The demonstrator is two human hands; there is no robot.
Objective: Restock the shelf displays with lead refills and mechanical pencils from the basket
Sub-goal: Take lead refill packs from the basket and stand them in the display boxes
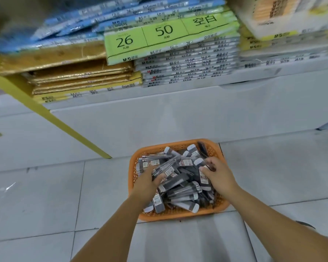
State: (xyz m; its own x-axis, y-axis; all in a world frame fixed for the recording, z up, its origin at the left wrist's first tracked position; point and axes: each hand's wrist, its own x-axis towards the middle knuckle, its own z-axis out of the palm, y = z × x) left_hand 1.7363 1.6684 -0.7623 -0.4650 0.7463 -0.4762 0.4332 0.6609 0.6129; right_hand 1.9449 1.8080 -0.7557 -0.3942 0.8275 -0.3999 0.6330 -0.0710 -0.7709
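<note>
- Basket (pixel 178 143): orange, on the floor tiles (pixel 45 195), just in front of the white shelf base (pixel 178 114). Our forearms cover parts of its near rim.
- It's heaped with dark packs (pixel 180 186) with white caps. The labels are too small to read, so we can't tell lead refills from pencils.
- Left hand (pixel 150 178): down in the left side of the heap, thumb on top, fingers buried among the packs. We can't tell whether it grips anything.
- Right hand (pixel 216 173): over the right side, thumb and curled fingers pinching the top end of a single pack (pixel 204 179). Its lower end is still in the heap.
- Shelf above: flat stacks of paper pads (pixel 187 61), motion-blurred and cut off at the top edge. We can only read "26" and "50" on the green pad (pixel 159 38).
- Yellow post (pixel 45 114): slants down to the floor left of the basket, upper end out of frame.
</note>
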